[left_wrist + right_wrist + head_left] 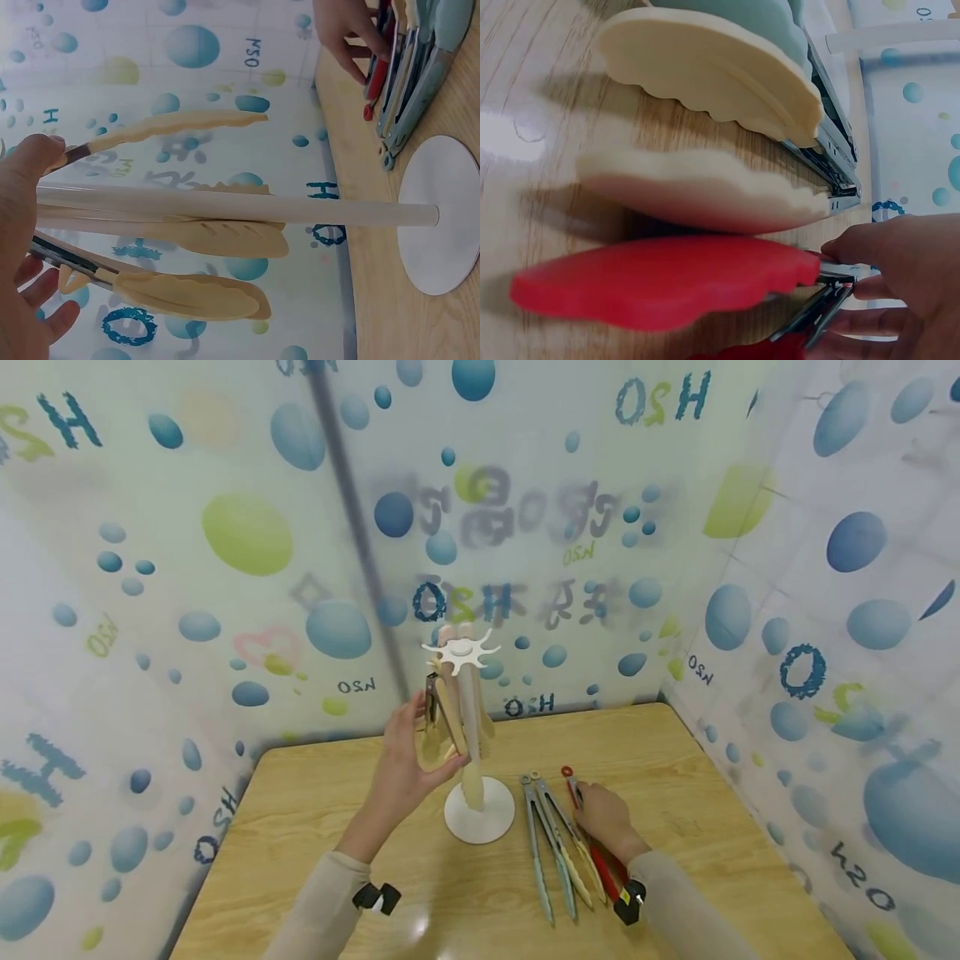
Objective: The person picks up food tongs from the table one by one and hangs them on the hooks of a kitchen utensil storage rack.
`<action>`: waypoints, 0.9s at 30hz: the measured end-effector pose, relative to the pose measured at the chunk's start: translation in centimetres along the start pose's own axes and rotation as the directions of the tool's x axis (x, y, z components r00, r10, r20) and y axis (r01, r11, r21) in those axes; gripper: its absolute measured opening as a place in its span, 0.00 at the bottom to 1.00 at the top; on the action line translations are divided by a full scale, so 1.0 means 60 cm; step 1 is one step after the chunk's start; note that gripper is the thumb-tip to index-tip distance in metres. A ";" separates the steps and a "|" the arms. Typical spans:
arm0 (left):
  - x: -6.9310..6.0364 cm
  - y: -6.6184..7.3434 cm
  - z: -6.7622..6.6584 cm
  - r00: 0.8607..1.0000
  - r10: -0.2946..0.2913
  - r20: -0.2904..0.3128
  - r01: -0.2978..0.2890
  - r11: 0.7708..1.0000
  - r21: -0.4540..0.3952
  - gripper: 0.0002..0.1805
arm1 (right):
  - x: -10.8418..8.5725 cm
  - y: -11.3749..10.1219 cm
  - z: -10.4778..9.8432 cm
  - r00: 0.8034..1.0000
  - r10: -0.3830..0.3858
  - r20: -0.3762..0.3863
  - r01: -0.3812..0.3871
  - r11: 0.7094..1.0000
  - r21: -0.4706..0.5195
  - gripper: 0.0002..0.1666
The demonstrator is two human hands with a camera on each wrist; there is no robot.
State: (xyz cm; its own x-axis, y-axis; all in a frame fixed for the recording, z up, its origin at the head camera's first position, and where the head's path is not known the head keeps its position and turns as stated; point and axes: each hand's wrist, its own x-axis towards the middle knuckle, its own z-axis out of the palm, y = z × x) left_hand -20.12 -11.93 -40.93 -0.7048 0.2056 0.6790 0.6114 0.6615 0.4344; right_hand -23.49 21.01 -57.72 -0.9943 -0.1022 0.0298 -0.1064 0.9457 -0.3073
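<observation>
My left hand (401, 772) is at a white stand (497, 820) with a hooked star-shaped top, where several beige-headed utensils hang. Its thumb and fingers curve around beige tongs (180, 129), the thumb against the metal of one spread arm. The fingers are partly hidden behind the other metal arms in the left wrist view. On the table, my right hand (603, 818) grips red tongs (660, 285) by their metal part near the ring end. Just left of them lie beige tongs (573, 872), then light blue-green tongs (538, 864).
A pale wooden table (300, 827) carries everything. Close behind and at both sides hang curtain-like walls (247, 535) printed with blue and green drops. The stand's round white base is left of the row of tongs.
</observation>
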 end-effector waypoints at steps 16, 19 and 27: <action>0.105 0.058 -0.060 0.926 0.342 -0.159 -0.328 0.939 0.105 0.42 | 0.008 0.005 -0.004 1.000 0.011 0.012 -0.011 1.000 -0.027 0.30; 0.129 0.065 -0.061 0.931 0.348 -0.106 -0.331 0.932 0.149 0.38 | 0.008 0.003 -0.003 1.000 0.014 0.007 -0.014 0.999 -0.033 0.30; 0.155 0.067 -0.056 0.957 0.289 -0.027 -0.278 0.940 0.199 0.20 | 0.006 -0.003 0.002 1.000 0.008 0.013 -0.008 1.000 -0.022 0.30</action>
State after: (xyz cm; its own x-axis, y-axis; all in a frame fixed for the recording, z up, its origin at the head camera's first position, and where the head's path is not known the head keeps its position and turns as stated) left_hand -23.02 -9.77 -30.86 -0.4880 0.3680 0.7915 0.6986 0.7083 0.1014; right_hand -23.81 20.77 -57.78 -0.9950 -0.0985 0.0154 -0.0988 0.9531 -0.2862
